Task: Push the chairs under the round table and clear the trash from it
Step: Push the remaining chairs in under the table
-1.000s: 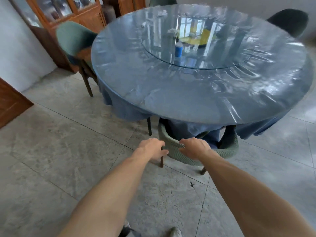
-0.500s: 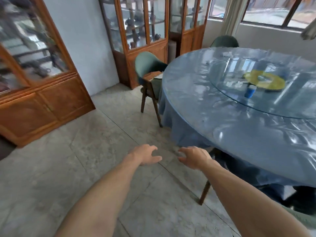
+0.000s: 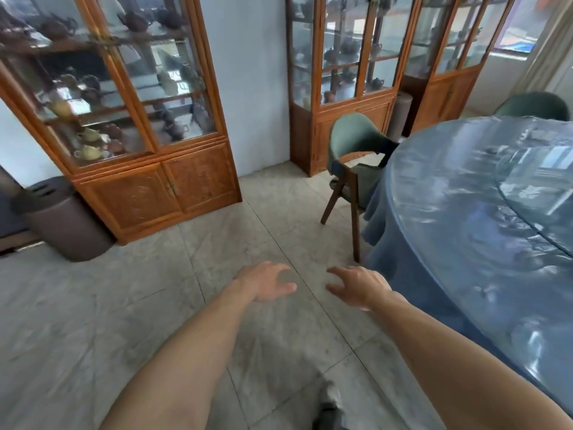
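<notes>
Both hands are out front and empty, left hand and right hand with fingers loosely spread above the floor. The green chair stands ahead, part-tucked at the round table. Best to take its backrest with both hands and push straight in.

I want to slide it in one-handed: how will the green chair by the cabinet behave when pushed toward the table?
The green chair stands on splayed wooden legs on smooth floor tiles, so it should probably slide rather than tip. Its slim frame suggests it is fairly light. A high push on the curved backrest might rock it, and the hanging blue tablecloth may drag against the seat.
</notes>
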Demonstrator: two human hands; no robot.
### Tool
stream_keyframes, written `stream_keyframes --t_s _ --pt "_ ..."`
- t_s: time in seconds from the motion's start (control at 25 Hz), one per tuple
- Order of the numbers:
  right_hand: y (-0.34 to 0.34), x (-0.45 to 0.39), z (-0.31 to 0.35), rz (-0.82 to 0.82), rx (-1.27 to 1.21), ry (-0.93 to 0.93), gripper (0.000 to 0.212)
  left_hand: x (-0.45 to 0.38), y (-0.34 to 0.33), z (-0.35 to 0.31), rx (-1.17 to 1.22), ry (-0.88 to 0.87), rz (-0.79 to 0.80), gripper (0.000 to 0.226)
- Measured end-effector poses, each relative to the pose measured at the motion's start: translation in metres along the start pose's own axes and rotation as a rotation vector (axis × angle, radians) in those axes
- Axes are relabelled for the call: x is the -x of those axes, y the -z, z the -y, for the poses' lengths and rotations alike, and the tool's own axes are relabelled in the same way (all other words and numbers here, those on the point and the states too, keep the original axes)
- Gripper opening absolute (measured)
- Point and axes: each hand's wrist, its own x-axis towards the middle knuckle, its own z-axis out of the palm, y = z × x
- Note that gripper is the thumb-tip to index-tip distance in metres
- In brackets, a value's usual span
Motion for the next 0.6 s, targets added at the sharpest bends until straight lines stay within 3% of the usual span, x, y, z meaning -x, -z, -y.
stream_keyframes --t_s 0.44,0.6 --pt "0.066 -0.205 -0.056 0.061 -0.027 0.065 0.049 -0.174 0.092 0.017 0.061 0.071 0.000 0.072" --pt "0.083 -0.262 -0.065 0.110 -0.009 0.088 0.048 -0.228 0.115 0.025 0.062 0.078 0.077 0.069"
